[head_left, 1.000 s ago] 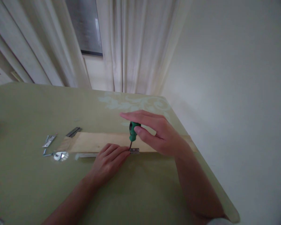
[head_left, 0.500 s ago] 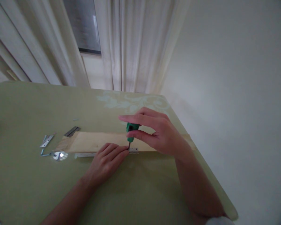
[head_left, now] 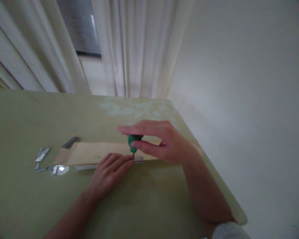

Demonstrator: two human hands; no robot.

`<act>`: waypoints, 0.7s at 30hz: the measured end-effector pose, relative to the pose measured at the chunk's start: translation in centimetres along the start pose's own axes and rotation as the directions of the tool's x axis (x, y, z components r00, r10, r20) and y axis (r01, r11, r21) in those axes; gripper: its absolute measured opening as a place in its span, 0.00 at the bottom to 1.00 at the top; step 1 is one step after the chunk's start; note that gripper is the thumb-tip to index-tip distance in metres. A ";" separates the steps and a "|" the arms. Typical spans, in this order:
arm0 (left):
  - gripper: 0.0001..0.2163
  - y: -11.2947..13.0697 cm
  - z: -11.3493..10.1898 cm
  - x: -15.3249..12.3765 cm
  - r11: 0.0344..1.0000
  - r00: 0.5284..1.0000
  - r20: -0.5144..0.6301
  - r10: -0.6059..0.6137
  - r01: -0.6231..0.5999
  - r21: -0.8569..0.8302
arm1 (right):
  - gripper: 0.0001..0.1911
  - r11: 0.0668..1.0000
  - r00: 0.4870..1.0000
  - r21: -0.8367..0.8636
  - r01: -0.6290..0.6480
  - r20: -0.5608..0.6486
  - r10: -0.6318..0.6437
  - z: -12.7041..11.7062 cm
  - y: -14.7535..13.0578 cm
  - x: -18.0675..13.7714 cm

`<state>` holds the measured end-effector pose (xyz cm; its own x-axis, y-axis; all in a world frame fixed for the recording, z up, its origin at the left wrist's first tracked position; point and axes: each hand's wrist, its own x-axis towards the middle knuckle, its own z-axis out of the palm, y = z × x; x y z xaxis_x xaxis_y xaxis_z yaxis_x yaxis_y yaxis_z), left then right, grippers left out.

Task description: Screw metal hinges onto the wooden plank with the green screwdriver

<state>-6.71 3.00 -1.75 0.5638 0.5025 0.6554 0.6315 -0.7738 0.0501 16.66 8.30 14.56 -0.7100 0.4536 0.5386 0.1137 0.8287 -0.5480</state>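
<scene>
A long pale wooden board lies on the green table, behind the left hand and under the right hand. Just right of the left hand, a small silver metal hinge sits on the board's near edge, with a stubby green-handled screwdriver upright on it. Loose silver metal brackets lie well left of the left hand.

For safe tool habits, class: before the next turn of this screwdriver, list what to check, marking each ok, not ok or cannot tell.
1. Grip: the right hand closes on the green screwdriver handle: ok.
2. Angle: the screwdriver stands about upright, tip down at the small hinge: ok.
3. Seating: tip in a screw head: cannot tell, too small.
4. Fingers: the left hand rests with fingertips right beside the tip: not ok, slip risk.
5. Support: the wooden board lies flat on the table: ok.
6. Clutter: spare hinges lie to the left, apart from both hands: ok.
</scene>
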 end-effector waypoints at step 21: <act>0.10 0.0 0.3 0.0 0.999 1.000 0.006 -0.021 0.021 -0.030 | 0.20 0.989 0.998 -0.150 -0.003 -0.063 -0.006 0.3 -0.3 -0.1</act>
<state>-6.60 3.14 -1.93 0.5534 0.5212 0.6497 0.6272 -0.7740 0.0867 16.45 7.90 14.52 -0.6652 0.4681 0.5817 0.2186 0.8670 -0.4477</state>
